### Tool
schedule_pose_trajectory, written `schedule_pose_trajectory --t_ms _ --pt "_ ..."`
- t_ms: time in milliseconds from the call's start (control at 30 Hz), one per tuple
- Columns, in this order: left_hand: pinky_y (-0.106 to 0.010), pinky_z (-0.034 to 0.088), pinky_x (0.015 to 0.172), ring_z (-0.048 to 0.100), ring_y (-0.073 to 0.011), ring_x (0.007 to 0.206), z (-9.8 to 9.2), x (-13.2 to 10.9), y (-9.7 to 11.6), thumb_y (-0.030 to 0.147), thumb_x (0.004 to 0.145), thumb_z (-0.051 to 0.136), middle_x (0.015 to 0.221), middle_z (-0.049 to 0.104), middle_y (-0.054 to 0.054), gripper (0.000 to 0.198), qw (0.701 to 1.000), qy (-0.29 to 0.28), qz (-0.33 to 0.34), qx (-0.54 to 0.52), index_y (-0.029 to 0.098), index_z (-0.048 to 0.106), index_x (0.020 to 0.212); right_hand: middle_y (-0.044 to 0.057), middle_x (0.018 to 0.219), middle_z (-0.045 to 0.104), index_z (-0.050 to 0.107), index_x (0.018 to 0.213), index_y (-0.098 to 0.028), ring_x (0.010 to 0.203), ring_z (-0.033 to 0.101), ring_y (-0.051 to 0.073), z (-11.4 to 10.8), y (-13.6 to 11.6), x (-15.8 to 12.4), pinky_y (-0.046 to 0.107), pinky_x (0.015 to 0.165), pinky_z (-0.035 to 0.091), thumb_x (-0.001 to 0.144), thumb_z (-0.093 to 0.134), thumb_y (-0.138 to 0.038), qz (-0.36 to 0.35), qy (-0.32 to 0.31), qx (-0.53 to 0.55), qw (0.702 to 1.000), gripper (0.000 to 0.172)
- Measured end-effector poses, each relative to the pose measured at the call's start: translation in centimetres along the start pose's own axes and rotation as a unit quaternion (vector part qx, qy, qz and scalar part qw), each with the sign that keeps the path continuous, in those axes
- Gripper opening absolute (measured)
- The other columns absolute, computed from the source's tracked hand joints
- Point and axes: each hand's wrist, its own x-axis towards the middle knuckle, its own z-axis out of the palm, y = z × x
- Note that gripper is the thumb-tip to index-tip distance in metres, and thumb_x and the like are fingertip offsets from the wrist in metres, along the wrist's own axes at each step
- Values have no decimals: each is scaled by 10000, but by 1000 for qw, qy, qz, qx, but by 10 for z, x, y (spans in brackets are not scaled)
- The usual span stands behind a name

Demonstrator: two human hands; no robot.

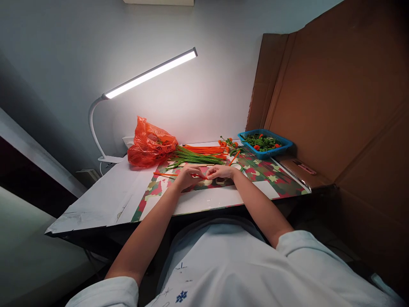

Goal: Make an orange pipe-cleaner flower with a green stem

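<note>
Shirt (223,264): white, ours, nearest the lens, with both bare forearms running up from it to the tabletop (108,192).

Left hand (186,175): rested over the patterned sheet (275,175), fingers closed narrow on one end of an orange strip (200,175).

Right hand (220,172): just beside the left, fingers pinched on the other end of the same strip. We held it low over the sheet, between the two hands, near the tabletop's middle.

Second strip (164,174): orange, lay loose on the sheet, just left of our left hand.

Bundle (196,157): green and orange strips laid side by side behind the hands, left end against the bag.

Bag (150,147): orange plastic, crumpled, at the wall.

Sprigs (228,144): green stems with orange heads, between bundle and basket.

Basket (266,154): blue, at the far right corner, holding more green and orange pieces.

Lamp (150,73): white, bar lit, gooseneck rising from the far left edge.

Cardboard (335,98): brown panels, upright along the right side.

Pink item (305,167): lay on a cardboard flap beside the sheet; we could not tell what it was.
</note>
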Motion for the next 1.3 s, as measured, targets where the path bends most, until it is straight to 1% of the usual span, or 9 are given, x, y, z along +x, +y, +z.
schedule_pose_trajectory --t_ms 167,300,467,600,733,900,1100,1200,1300 --pt "-244 411 606 541 -122 593 -3 1 5 439 814 654 626 652 -34 278 999 -8 20 26 214 763 695 -39 641 500 619 725 -132 604 405 87 0 1 -1 238 566 313 608 751 -440 -6 2 0 1000 355" --pt "-244 400 596 528 -122 580 -3 2 7 456 795 669 605 643 -31 285 1000 -1 3 19 209 760 687 -29 648 506 610 718 -133 614 427 94 1 2 0 238 575 337 598 741 -491 -16 9 -6 1000 399" --pt "-234 391 567 505 -113 559 0 1 3 467 743 703 575 624 -17 309 997 23 -66 -21 179 721 633 -17 665 520 589 712 -136 615 455 100 2 4 3 236 578 365 601 713 -556 -38 52 -34 997 452" --pt "-208 352 483 457 -90 500 0 0 -7 510 726 683 532 581 3 378 984 48 -160 -67 148 665 619 -30 636 499 594 778 -139 546 407 88 6 7 7 229 525 329 713 626 -560 -63 130 -82 986 427" --pt "-191 320 406 420 -73 421 -1 0 -14 576 691 672 474 522 23 449 961 52 -243 -121 141 616 597 -10 659 538 598 789 -140 560 427 103 16 7 16 235 541 321 807 590 -435 -100 239 -158 953 296" --pt "-181 314 388 428 -69 426 1 1 -13 589 684 675 529 548 17 442 939 79 -290 -165 150 625 674 30 737 602 610 792 -156 656 491 141 26 4 20 256 610 336 874 534 -252 -150 344 -259 890 146" --pt "-200 343 394 476 -89 426 -3 0 -19 582 711 654 524 564 -4 432 934 58 -299 -187 157 618 643 67 826 650 608 818 -174 785 549 186 29 2 19 301 762 377 899 508 -178 -193 370 -348 840 129" --pt "-214 365 401 487 -98 421 -6 -1 -21 569 738 633 509 558 -12 437 939 46 -290 -178 158 590 596 72 828 654 612 829 -180 816 556 197 32 1 20 314 803 378 917 492 -186 -205 370 -374 826 150" --pt "-213 360 410 477 -96 433 -3 -2 -19 550 764 618 531 559 -1 405 950 68 -269 -141 161 615 650 71 824 656 616 825 -183 805 557 197 32 3 20 308 784 387 913 498 -183 -202 378 -377 821 147"
